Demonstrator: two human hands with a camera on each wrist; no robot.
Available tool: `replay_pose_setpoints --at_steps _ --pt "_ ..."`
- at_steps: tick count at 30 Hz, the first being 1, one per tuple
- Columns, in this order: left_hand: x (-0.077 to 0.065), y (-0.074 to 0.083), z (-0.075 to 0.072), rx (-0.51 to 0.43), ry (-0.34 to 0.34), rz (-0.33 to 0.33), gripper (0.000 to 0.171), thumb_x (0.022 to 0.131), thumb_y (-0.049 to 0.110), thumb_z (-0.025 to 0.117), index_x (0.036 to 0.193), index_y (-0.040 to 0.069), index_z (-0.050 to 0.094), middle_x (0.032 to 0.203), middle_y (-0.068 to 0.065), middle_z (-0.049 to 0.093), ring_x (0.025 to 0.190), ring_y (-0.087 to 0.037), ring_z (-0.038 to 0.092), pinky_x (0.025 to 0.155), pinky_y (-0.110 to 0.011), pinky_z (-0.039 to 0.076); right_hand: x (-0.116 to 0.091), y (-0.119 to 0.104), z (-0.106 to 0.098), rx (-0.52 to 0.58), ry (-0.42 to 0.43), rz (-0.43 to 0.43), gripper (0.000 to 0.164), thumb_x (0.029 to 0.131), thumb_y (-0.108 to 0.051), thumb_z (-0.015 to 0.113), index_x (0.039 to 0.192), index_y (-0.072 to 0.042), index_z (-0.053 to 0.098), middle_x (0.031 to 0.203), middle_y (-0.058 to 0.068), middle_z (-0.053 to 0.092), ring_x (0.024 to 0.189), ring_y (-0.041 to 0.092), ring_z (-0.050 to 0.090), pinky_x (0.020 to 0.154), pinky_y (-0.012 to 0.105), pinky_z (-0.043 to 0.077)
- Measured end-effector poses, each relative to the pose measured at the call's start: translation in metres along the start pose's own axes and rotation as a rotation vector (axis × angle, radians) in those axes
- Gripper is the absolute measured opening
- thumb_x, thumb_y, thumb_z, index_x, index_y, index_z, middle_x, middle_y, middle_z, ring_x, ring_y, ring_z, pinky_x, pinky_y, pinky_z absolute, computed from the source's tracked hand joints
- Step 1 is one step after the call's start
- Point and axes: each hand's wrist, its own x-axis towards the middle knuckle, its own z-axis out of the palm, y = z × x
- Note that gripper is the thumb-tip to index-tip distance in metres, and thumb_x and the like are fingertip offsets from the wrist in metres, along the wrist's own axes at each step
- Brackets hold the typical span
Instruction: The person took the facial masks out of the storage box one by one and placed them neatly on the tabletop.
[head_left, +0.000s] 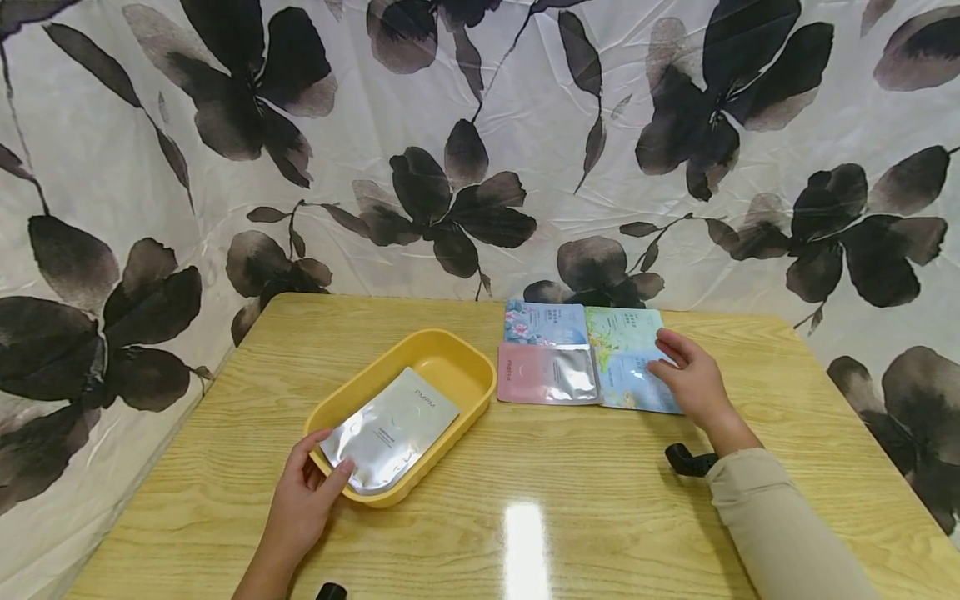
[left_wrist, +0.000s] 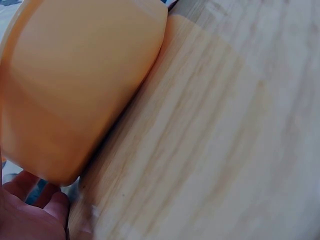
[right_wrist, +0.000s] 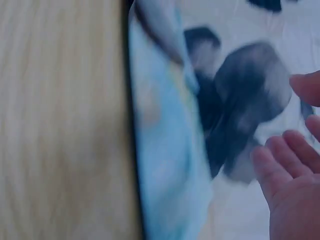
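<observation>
My left hand grips the near end of a yellow plastic bin, thumb over the rim and fingers at the corner. Inside the bin lies a silvery-white face mask packet marked PMPM. At the right, my right hand hovers with loosely bent fingers by a light-blue packet; the right wrist view shows the fingers apart from it. Beside that packet lie a pink-and-silver packet, a blue floral packet and a green one, set edge to edge in a block.
The wooden table carries everything. A black-and-white floral cloth hangs behind its back edge and along the sides. A black wrist-worn piece sticks out below my right wrist.
</observation>
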Motion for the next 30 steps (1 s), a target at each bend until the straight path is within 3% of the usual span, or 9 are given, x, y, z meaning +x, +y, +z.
replay_pose_setpoints --at_steps 2,6,16,27,30 --pt "0.000 0.000 0.000 0.002 -0.002 -0.004 0.060 0.099 0.015 0.065 0.148 0.001 0.033 0.152 -0.027 0.030 0.142 -0.038 0.027 0.096 -0.002 0.029 0.001 -0.009 0.008 0.036 -0.042 -0.043 0.059 0.099 0.000 0.060 0.151 0.009 0.032 0.153 0.027 0.035 0.140 0.041 0.035 0.090 0.012 0.047" --pt "0.000 0.000 -0.001 -0.001 0.000 -0.006 0.060 0.099 0.015 0.066 0.147 0.000 0.033 0.152 -0.026 0.030 0.142 -0.038 0.027 0.096 -0.002 0.029 0.004 -0.027 0.031 0.040 -0.144 -0.085 0.056 0.100 -0.004 0.061 0.149 0.005 0.038 0.153 0.023 0.038 0.138 0.038 0.040 0.093 0.017 0.048" --pt "0.000 0.001 0.001 0.003 0.008 0.010 0.059 0.099 0.015 0.066 0.146 -0.001 0.035 0.151 -0.027 0.031 0.141 -0.039 0.028 0.096 -0.003 0.029 0.013 -0.071 0.105 0.053 -0.406 -0.148 0.056 0.095 -0.005 0.067 0.147 0.000 0.047 0.148 0.021 0.047 0.133 0.040 0.046 0.101 0.042 0.049" --pt "0.001 0.001 0.000 0.009 0.008 -0.014 0.059 0.098 0.016 0.067 0.146 0.000 0.035 0.154 -0.027 0.026 0.143 -0.039 0.026 0.098 -0.004 0.029 0.018 -0.097 0.182 -0.096 -0.579 -0.153 0.056 0.092 -0.011 0.073 0.144 -0.005 0.053 0.145 0.013 0.052 0.131 0.028 0.052 0.094 0.037 0.053" --pt "0.000 0.000 0.000 -0.001 0.010 -0.001 0.059 0.098 0.015 0.067 0.145 -0.001 0.035 0.153 -0.028 0.027 0.142 -0.040 0.026 0.098 -0.004 0.029 0.020 -0.101 0.201 -0.152 -0.618 -0.186 0.056 0.092 -0.009 0.073 0.144 -0.005 0.053 0.147 0.010 0.051 0.131 0.026 0.051 0.099 0.037 0.050"
